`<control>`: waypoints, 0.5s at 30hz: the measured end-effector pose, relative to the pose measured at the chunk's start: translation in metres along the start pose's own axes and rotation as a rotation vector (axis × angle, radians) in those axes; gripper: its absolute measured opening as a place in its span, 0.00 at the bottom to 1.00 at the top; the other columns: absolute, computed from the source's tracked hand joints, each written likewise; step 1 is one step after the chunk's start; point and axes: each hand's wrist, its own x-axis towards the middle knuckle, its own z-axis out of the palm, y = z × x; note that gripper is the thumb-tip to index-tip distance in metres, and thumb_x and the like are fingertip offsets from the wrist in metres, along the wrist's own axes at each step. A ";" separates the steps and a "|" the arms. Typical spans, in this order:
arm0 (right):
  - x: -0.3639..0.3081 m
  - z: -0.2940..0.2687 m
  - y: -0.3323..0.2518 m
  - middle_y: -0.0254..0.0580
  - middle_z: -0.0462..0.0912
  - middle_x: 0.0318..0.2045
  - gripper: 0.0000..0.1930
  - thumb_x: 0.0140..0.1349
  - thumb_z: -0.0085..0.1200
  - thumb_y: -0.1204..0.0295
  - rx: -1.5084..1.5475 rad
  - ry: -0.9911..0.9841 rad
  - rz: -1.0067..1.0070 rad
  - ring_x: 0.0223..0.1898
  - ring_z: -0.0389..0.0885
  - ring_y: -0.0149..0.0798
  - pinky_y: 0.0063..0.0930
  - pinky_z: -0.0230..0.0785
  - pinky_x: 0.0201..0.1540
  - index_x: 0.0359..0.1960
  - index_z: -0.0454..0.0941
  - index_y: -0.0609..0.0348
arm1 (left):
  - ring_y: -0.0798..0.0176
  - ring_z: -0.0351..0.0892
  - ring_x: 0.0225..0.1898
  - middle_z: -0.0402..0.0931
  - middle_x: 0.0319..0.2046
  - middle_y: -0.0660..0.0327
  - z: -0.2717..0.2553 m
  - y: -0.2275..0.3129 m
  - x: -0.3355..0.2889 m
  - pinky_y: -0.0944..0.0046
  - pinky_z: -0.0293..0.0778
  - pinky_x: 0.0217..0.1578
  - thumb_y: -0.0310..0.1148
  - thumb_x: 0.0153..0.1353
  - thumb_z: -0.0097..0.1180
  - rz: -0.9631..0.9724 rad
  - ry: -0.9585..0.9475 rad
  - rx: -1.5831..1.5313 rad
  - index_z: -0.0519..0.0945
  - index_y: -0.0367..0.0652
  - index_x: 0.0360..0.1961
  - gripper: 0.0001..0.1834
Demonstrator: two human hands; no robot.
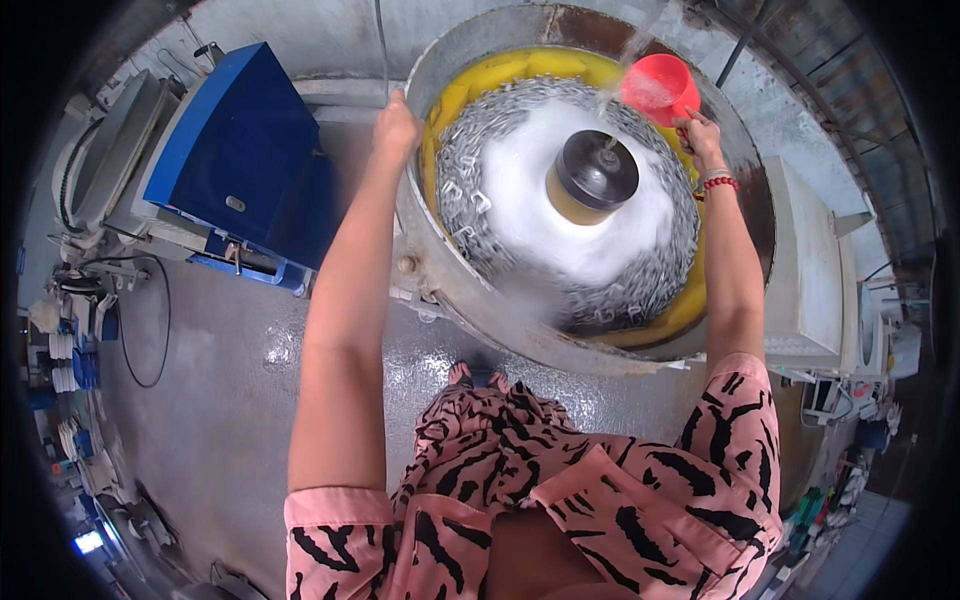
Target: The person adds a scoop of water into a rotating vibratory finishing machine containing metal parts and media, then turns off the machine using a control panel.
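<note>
My right hand (700,140), a red bracelet at its wrist, grips the handle of a red plastic dipper (662,85). The dipper is tilted over the far right of a big round metal tub (480,300), and a blurred pale stream or spray shows at its lip. My left hand (397,130) is closed at the tub's left rim; its fingertips are partly hidden. Inside the tub's yellow lining (495,70), many small grey metal pieces (465,150) lie in a ring, some hook-shaped. White foam (520,200) surrounds a central post with a dark cap (600,170).
Left of the tub stands a blue-covered machine (235,150). A pale metal cabinet (810,260) is at the right. The grey floor (230,400) looks wet, and a black cable (165,340) loops over it. Assorted equipment lines the far left and right edges.
</note>
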 end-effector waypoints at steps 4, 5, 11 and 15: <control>-0.019 -0.031 -0.007 0.36 0.72 0.17 0.28 0.44 0.53 0.77 -0.743 0.089 -0.153 0.17 0.68 0.26 0.20 0.59 0.18 0.52 0.68 0.52 | 0.45 0.69 0.46 0.72 0.40 0.44 0.005 0.001 0.011 0.54 0.66 0.45 0.30 0.45 0.57 0.000 -0.017 0.031 0.64 0.40 0.47 0.26; -0.025 -0.036 -0.007 0.42 0.75 0.26 0.27 0.43 0.52 0.75 -0.862 0.076 -0.254 0.27 0.73 0.34 0.26 0.63 0.30 0.51 0.69 0.48 | 0.45 0.69 0.46 0.72 0.39 0.44 0.007 0.000 0.012 0.54 0.66 0.45 0.30 0.44 0.58 -0.001 -0.007 0.024 0.64 0.39 0.47 0.26; -0.061 -0.004 -0.045 0.51 0.76 0.38 0.26 0.43 0.49 0.72 -1.143 0.150 -0.442 0.43 0.74 0.49 0.37 0.65 0.44 0.50 0.70 0.41 | 0.46 0.68 0.47 0.71 0.42 0.45 0.003 -0.006 0.012 0.55 0.65 0.47 0.30 0.45 0.58 -0.037 -0.013 0.047 0.63 0.41 0.50 0.29; -0.007 0.005 -0.022 0.52 0.78 0.30 0.20 0.46 0.48 0.73 -0.977 0.293 -0.573 0.31 0.78 0.46 0.36 0.69 0.32 0.45 0.73 0.52 | 0.45 0.69 0.47 0.71 0.42 0.44 0.006 -0.002 0.010 0.52 0.65 0.47 0.30 0.51 0.45 -0.028 0.022 -0.024 0.66 0.44 0.48 0.20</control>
